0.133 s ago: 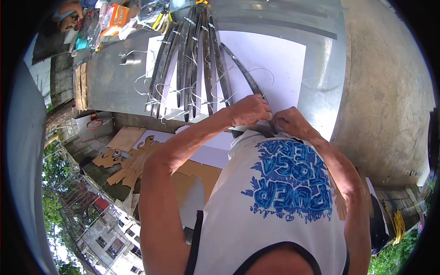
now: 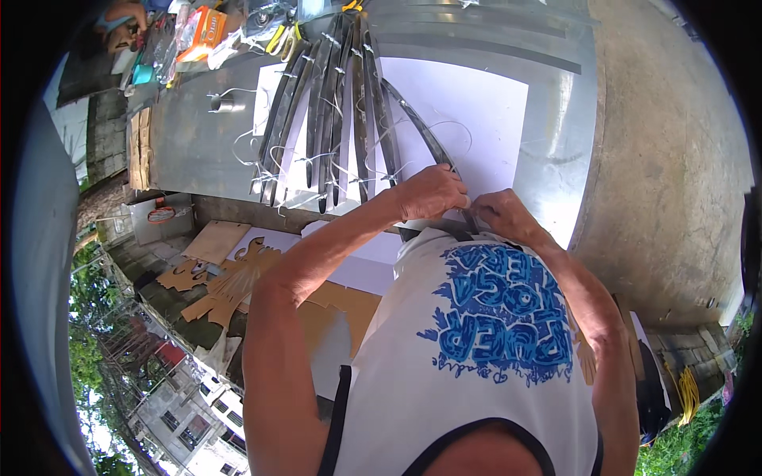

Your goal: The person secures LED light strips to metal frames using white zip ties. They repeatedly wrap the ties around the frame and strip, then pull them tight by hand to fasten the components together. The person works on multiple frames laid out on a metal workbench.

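— So, both hands pinch the dark metal strip (image 2: 425, 135)?
— Yes: left hand (image 2: 429, 193) and right hand (image 2: 502, 213) close on its near end; keep the grip firm, fingers touching.

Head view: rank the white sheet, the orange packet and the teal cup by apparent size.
1. white sheet
2. orange packet
3. teal cup
The packet and cup lie far off near the rim, so their gap is less sure.
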Demonstrator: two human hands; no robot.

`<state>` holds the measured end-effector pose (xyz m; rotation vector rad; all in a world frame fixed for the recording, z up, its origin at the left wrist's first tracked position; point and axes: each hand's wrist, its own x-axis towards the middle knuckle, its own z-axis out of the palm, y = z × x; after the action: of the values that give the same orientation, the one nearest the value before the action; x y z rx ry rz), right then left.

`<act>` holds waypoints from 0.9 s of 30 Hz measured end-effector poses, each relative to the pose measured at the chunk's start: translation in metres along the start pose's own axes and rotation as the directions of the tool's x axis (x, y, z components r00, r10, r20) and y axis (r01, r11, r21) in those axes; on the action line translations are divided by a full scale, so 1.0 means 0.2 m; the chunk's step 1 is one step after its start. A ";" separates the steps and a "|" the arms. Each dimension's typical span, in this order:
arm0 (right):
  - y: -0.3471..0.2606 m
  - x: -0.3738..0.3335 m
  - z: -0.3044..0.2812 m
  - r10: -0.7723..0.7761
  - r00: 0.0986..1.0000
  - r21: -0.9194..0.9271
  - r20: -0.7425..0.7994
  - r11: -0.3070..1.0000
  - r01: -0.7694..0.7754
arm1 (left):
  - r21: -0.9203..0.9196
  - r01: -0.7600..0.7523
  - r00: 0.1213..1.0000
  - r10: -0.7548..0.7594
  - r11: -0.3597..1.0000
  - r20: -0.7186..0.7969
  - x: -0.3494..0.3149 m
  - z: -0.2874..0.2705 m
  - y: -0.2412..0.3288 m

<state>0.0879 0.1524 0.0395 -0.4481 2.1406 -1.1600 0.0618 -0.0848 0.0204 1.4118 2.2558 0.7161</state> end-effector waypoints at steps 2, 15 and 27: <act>-0.03 -0.03 -0.03 0.012 1.000 0.029 0.011 0.999 -0.013 | 0.015 0.039 0.999 -0.039 0.999 -0.031 0.00 -0.03 0.02; 0.05 -0.08 0.06 0.193 0.979 0.016 -0.061 0.981 -0.193 | -0.502 0.506 0.183 -0.656 0.702 -0.732 -0.37 0.03 0.30; 0.07 0.01 -0.03 0.135 0.987 0.045 -0.084 0.990 -0.131 | -0.903 0.138 -0.296 -0.854 0.406 -0.429 -0.91 0.02 0.13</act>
<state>0.0835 0.1621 0.0301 -0.2371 2.1817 -1.1622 0.1595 -0.2391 0.0430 -1.1723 2.5181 2.0867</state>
